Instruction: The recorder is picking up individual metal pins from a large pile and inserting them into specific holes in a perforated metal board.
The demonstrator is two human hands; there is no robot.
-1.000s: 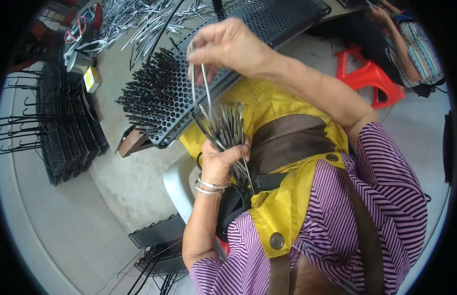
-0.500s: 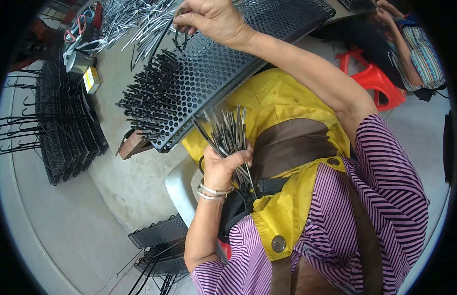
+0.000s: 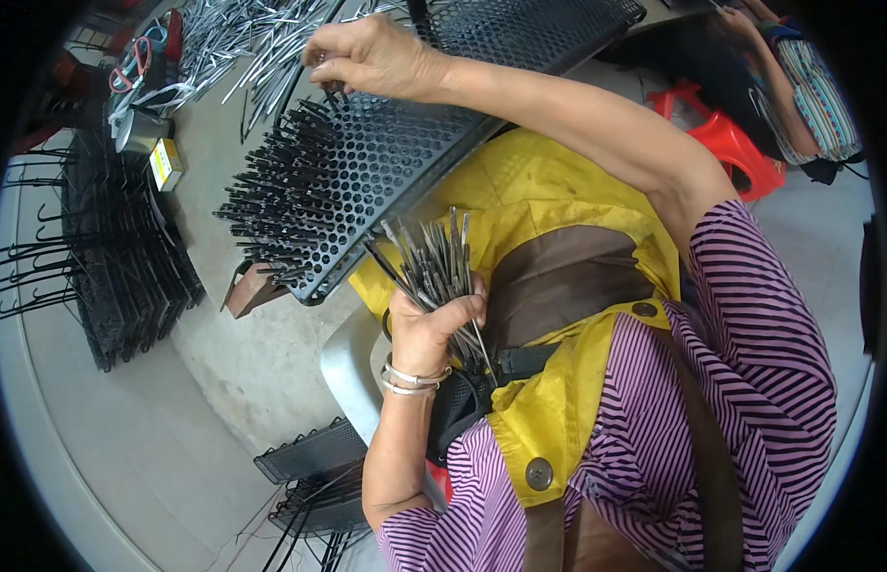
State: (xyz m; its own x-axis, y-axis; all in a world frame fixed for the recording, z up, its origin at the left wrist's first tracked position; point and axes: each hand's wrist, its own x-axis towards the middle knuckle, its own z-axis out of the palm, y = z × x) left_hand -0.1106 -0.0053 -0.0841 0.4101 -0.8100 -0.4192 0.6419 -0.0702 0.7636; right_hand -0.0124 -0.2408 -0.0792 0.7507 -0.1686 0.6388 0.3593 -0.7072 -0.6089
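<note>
While the left hand [image 3: 429, 329] grips a bunch of thin metal rods [image 3: 434, 262], the right hand [image 3: 367, 57] pinches one rod [image 3: 331, 92] into the black holed tray [image 3: 405, 162], so its tip needs an empty hole.

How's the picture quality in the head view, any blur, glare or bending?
Head view: strong fisheye, so the perforated black tray bows toward the rim and the corners fall into a dark vignette; even daylight, soft shadows, no harsh glare; the left hand and its bundle of metal rods are sharp, the right hand at the tray only slightly soft; the pile of loose rods smears near the edge.
</note>
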